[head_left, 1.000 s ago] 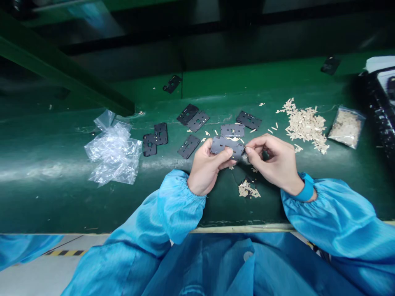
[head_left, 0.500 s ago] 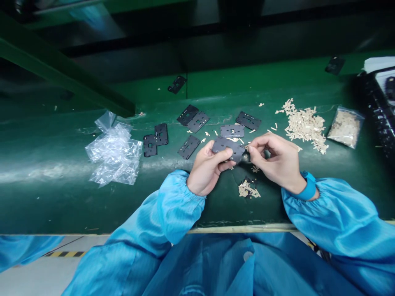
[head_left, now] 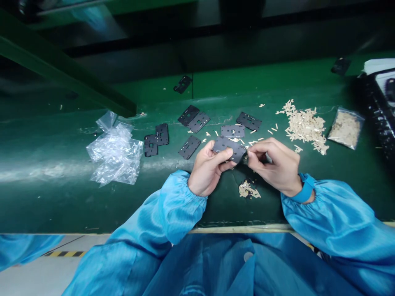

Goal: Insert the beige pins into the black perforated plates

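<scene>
L hand (head_left: 207, 168) clamps black perforated rectangular plate (head_left: 230, 147) above green-topped bench (head_left: 92, 205) (thumb on top, apparently to steady it); R hand (head_left: 274, 166) pinches its 3 o'clock edge. Loose pale-beige slivers (head_left: 305, 127) lie approx. 2 o'clock.

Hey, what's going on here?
A person in blue sleeves is working at a green bench. Their left hand grips a black perforated plate while their right hand pinches its edge. More black plates lie on the bench, with a pile of beige slivers to the right, a small bag of them beyond it, and a crumpled clear plastic bag to the left.
</scene>
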A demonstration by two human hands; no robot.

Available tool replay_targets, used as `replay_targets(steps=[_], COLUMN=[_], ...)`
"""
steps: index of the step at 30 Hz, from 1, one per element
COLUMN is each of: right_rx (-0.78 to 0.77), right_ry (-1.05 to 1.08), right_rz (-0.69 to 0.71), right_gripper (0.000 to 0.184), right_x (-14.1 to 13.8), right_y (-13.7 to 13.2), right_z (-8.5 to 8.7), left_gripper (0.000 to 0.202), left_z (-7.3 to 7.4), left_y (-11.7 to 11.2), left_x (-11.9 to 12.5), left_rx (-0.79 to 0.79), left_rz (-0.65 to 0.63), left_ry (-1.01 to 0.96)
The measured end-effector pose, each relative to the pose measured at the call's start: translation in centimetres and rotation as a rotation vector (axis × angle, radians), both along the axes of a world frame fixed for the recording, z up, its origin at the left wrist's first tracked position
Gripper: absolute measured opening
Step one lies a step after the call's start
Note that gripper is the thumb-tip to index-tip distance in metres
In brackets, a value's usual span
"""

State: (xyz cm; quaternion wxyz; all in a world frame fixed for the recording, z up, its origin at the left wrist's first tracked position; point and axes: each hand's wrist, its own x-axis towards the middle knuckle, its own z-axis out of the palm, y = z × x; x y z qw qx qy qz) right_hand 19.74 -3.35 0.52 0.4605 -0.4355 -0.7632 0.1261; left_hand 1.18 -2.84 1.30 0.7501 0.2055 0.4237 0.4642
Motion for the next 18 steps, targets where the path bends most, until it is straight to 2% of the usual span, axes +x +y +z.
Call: replay_targets(steps=[11, 18], right_rx=[0.01, 0.05], right_ry=[-0.032, -0.05], right_rz=[-0.096, 0.054], right_gripper=[0.013, 0.024], right_x=[-0.6, -0.9], right_y=[-0.6, -1.1], right_z=[-0.2, -0.4], left_gripper=[0.037, 0.036], left_z=[-0.2, -0.3], left_y=[-0.2, 0.0], left_x=[0.4, 0.3], left_rx=[0.027, 0.038], left_rz=[0.048, 0.08], left_ry=[0.02, -0.029])
